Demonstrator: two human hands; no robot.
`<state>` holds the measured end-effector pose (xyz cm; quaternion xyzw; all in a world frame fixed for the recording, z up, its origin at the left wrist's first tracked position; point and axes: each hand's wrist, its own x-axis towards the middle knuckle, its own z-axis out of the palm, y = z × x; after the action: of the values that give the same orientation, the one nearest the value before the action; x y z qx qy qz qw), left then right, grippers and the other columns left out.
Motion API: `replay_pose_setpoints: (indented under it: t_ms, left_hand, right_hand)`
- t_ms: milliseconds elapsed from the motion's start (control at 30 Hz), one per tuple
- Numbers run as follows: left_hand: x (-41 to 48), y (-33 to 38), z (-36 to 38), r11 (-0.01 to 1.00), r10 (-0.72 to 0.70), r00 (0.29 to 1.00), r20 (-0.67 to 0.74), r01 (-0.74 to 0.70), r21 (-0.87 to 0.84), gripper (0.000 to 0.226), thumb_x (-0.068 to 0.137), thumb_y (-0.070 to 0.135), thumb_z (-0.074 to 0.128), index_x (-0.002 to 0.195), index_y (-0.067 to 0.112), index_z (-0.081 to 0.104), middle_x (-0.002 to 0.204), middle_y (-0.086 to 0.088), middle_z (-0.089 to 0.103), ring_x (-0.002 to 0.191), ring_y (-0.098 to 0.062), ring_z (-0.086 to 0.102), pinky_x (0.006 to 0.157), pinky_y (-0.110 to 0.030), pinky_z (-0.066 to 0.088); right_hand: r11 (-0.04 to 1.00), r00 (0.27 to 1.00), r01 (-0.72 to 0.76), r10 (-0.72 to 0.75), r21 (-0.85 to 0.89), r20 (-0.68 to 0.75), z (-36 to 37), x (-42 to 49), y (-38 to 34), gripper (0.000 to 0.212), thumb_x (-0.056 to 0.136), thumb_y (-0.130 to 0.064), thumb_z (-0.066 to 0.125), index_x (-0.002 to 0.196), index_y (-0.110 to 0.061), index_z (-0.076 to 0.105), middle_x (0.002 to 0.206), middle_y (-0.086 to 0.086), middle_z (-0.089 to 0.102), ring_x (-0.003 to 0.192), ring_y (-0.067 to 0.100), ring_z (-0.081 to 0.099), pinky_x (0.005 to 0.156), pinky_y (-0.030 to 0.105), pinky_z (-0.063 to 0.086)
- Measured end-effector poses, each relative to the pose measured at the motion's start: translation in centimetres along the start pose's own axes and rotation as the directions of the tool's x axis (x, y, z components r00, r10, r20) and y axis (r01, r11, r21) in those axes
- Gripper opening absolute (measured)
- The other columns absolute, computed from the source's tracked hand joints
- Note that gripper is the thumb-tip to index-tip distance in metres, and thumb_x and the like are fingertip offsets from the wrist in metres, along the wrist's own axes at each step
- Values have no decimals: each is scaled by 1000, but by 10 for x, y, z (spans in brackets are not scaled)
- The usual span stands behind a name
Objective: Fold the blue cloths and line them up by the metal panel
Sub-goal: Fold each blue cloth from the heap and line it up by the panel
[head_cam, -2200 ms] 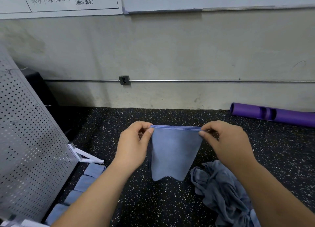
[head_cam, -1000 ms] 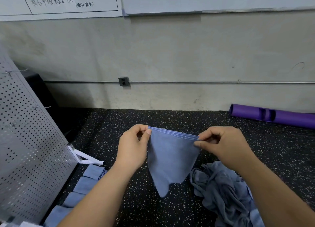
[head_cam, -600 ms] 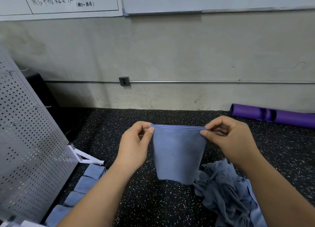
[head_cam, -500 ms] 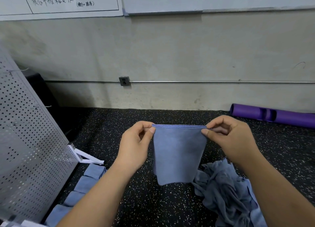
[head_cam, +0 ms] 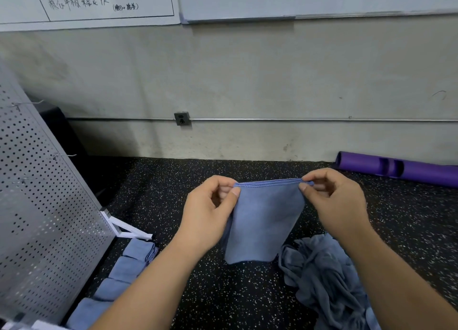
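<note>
Your left grip [head_cam: 210,213] & right grip [head_cam: 332,201] each pinch a top corner of the blue cloth [head_cam: 262,220]. Prob. light, limp, sags w/o support; take it by the hemmed corners.

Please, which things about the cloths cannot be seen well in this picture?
Head view:
row of folded cloths beside the metal panel: near end hidden by the left forearm and cut by the bottom edge; count unsure.
pile of unfolded cloths: partly behind the right forearm, cut by the bottom edge.
held cloth: its layers too fine to count.
</note>
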<state>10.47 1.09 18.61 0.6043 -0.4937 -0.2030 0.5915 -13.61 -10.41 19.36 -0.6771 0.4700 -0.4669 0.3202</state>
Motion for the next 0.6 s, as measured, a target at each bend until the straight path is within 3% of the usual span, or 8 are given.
replay_pose_setpoints:
  t_ms: [100,233,300,400,467,600]
  left_hand:
    - [-2,4,8,999,-40,999,-5,40,-33,11,97,14,78,100,23,76,88,5,76,79,-6,66,78,-20,55]
    - [-1,5,16,982,-150,989,-8,149,-115,9,95,9,79,94,18,76,79,-2,75,71,-14,68,70,-33,60]
    - [-1,6,19,960,-211,977,23,211,-186,6,94,6,78,94,11,76,77,-7,75,69,-19,70,68,-34,59]
    - [-2,11,22,937,-268,963,42,270,-223,4,94,8,79,96,6,75,79,-9,76,68,-18,72,65,-27,58]
    - [-3,14,22,919,-292,954,66,299,-259,6,97,9,77,99,3,76,84,-13,78,71,-17,75,64,-23,57]
    - [-3,12,21,885,-312,941,129,338,-321,9,103,0,64,105,-1,72,94,-20,79,86,-31,80,75,-30,65]
  right_hand:
    - [980,990,75,-95,-185,-104,18,-12,-6,24,91,-19,82,95,-40,69,102,-14,62,88,0,63,77,18,51]
    - [988,981,152,-149,-21,123,41,-34,-19,18,91,-18,81,91,-34,73,86,-13,69,81,5,65,70,21,56]
    - [983,958,185,-181,0,222,53,-43,-20,14,92,-24,81,95,-36,75,90,-16,71,82,9,68,70,26,59]
    - [985,958,167,-174,49,227,64,-52,-17,20,88,-31,84,103,-36,73,97,-16,72,83,12,71,70,33,62]
    - [984,960,175,-180,45,216,66,-53,-16,26,84,-33,88,105,-37,73,97,-17,70,84,12,70,69,31,62]
    - [990,969,144,-143,11,204,64,-51,-11,28,84,-26,90,105,-38,75,93,-20,72,85,8,70,72,28,62]
